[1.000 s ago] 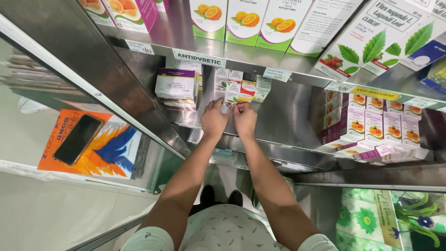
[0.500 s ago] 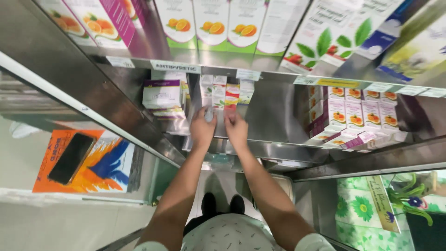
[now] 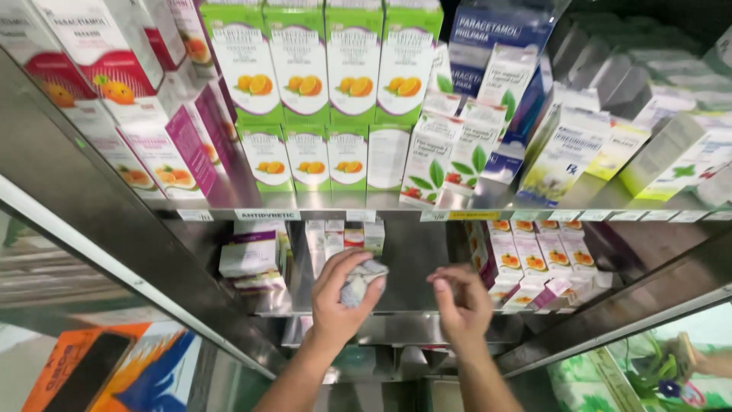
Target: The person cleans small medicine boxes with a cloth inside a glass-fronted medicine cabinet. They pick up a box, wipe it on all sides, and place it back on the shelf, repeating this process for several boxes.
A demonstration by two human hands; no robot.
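Head view: left hand (image 3: pixel 341 299) closed around a crumpled silvery blister strip (image 3: pixel 361 276), held in front of the steel shelf (image 3: pixel 412 263). Right hand (image 3: pixel 463 303) just beside it, fingers loosely curled, holding nothing visible. Small medicine boxes (image 3: pixel 345 235) stand behind on that shelf.

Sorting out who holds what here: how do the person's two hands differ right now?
The left hand is curled around a small silvery packet; the right hand holds nothing visible. The left hand sits nearer the small boxes at the shelf's back; the right hand is nearer the orange-printed boxes. Both reach over the same metal shelf.
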